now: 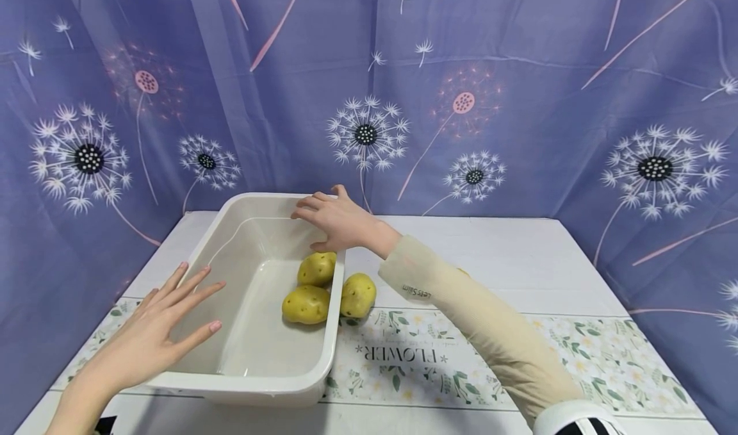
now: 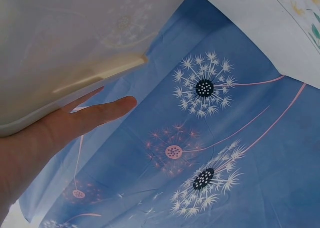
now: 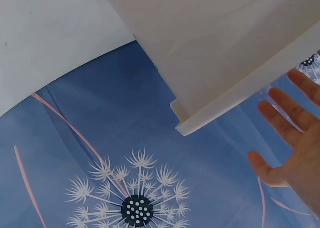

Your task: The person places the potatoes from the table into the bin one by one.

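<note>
The deep off-white basin [image 1: 259,384] stands upright, my left hand [image 1: 147,332] at its left side, my right hand [image 1: 343,220] at its far right corner. Inside, two yellow potatoes [image 1: 307,305] lie near its right wall; a third potato [image 1: 359,295] sits just outside.

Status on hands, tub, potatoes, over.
Left hand over tub, right hand at its far right corner, both empty. Two potatoes inside, one potato beside it. Right sleeve mostly hides something yellow.

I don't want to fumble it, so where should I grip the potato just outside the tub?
Probably its rounded middle, from above and the right: the potato lies beside the tub, whose rim crowds its left side.
</note>
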Tool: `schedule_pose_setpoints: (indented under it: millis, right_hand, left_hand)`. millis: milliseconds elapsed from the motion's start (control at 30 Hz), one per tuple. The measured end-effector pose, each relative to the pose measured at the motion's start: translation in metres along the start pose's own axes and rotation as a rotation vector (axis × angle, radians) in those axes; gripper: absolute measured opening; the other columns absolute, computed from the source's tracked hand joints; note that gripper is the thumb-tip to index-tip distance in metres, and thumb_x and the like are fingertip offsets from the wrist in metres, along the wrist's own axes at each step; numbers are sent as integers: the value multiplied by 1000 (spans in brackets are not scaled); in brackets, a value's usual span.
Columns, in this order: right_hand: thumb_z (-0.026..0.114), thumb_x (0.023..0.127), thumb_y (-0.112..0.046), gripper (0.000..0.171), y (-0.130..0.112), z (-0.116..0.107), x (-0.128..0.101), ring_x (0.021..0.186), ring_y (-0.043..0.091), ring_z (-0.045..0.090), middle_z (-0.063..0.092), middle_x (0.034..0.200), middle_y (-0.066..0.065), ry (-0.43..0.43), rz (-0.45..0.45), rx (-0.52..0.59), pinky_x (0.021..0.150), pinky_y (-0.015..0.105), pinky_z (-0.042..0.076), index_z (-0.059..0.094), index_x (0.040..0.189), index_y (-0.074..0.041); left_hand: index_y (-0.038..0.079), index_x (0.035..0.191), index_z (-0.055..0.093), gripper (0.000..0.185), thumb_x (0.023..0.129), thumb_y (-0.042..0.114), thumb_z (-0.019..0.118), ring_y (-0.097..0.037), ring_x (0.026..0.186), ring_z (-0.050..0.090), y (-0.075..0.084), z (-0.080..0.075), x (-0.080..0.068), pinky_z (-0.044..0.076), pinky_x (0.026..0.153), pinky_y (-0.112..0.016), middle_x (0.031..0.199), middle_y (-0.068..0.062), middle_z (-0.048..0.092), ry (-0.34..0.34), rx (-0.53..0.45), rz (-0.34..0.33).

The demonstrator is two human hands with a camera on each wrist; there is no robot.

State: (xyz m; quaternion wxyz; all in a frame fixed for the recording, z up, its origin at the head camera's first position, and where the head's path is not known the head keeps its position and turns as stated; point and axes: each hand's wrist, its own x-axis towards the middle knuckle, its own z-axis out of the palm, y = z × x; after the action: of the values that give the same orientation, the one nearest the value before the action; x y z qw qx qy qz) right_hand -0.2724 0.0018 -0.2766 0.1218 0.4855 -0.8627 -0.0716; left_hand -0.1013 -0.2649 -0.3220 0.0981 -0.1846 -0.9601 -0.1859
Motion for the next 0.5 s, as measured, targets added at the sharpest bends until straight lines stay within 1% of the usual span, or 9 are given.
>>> schedule_pose_setpoints:
  millis: [100, 300, 500]
  right_hand:
    - [63, 77, -44, 58, 1, -2, -3, 120, 16, 41, 44, 135, -1, 16, -6, 6, 87, 45, 32, 46, 128, -24]
    - [62, 79, -42, 54, 2, -6, -10, 122, 17, 40, 44, 135, 0, 35, -11, 26, 89, 47, 31, 47, 127, -23]
    - [60, 81, -40, 48, 2, -3, -16, 121, 18, 43, 46, 134, -1, 65, -20, 49, 90, 46, 31, 50, 125, -22]
  left_hand:
    - [28, 133, 40, 54, 83, 36, 60, -21, 140, -2, 0, 0, 0, 6, 95, -73, 146, -11, 28, -1, -2, 0]
    - [29, 134, 39, 55, 84, 36, 59, -21, 140, -3, 0, -1, 1, 6, 95, -73, 146, -11, 28, -9, -6, -2]
    - [28, 134, 40, 54, 84, 37, 59, -21, 140, -3, 0, 0, 0, 7, 95, -73, 146, -11, 28, -8, -6, -3]
